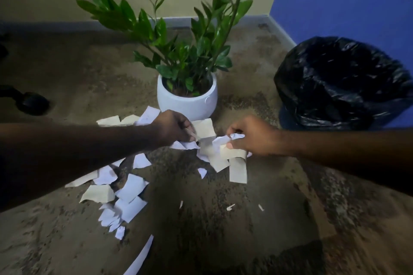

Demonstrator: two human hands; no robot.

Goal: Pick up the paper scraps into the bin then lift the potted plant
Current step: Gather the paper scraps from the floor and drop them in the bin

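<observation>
Head view shows the left hand [173, 128] and right hand [252, 136] each pinching paper scraps [131, 187] from the carpet [223, 230] before the potted plant [187, 96], gathering handfuls for the bin [342, 82] waiting at right.

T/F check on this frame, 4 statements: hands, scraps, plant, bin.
1. Both hands are on paper scraps. True: the left hand and right hand each have a grip on scraps.
2. The floor is cleared of scraps. False: many lie on the carpet.
3. The potted plant is lifted. False: it stands on the carpet.
4. The bin has a black liner. True.
</observation>
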